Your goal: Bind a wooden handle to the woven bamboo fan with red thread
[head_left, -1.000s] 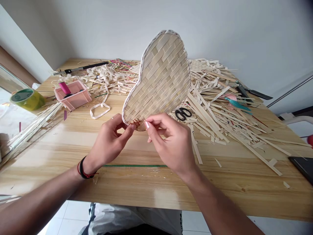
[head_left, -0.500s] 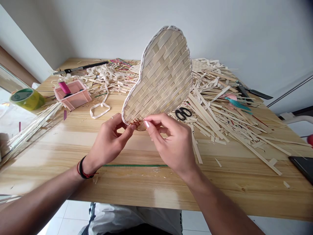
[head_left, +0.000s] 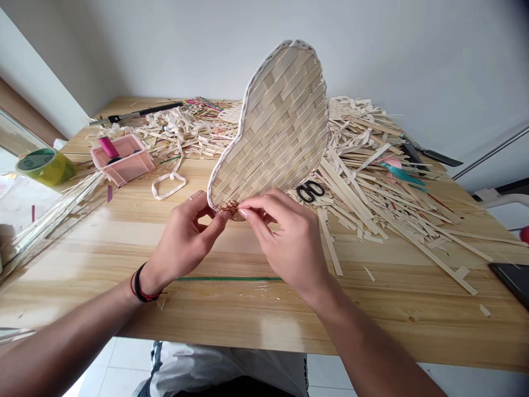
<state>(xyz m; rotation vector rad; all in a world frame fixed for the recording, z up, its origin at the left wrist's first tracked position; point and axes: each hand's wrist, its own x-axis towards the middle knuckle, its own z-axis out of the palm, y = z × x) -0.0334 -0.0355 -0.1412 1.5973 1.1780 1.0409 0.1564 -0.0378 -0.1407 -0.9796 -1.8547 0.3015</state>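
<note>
A woven, heart-like fan (head_left: pixel 281 121) with a braided white edge stands tilted above the table. My left hand (head_left: pixel 192 234) pinches its lower left edge, thumb in front and the other fingers partly behind. Beside the thumb, thin reddish-brown strands (head_left: pixel 229 207) cross over the weave at the bottom. My right hand (head_left: pixel 285 237) is closed in a pinch at the right end of these strands; what lies between its fingertips is too small to make out.
Behind the fan lie heaps of pale strips (head_left: pixel 355 193). Black scissor handles (head_left: pixel 309 191) show right of it. Left are a pink basket (head_left: pixel 130 165), a yellow-green tape roll (head_left: pixel 46 166) and a white loop (head_left: pixel 168 186). A black-handled tool (head_left: pixel 140 113) lies at the back left.
My right hand has moved slightly left, closer to my left thumb. The top of the fan has tipped a little to the right.
</note>
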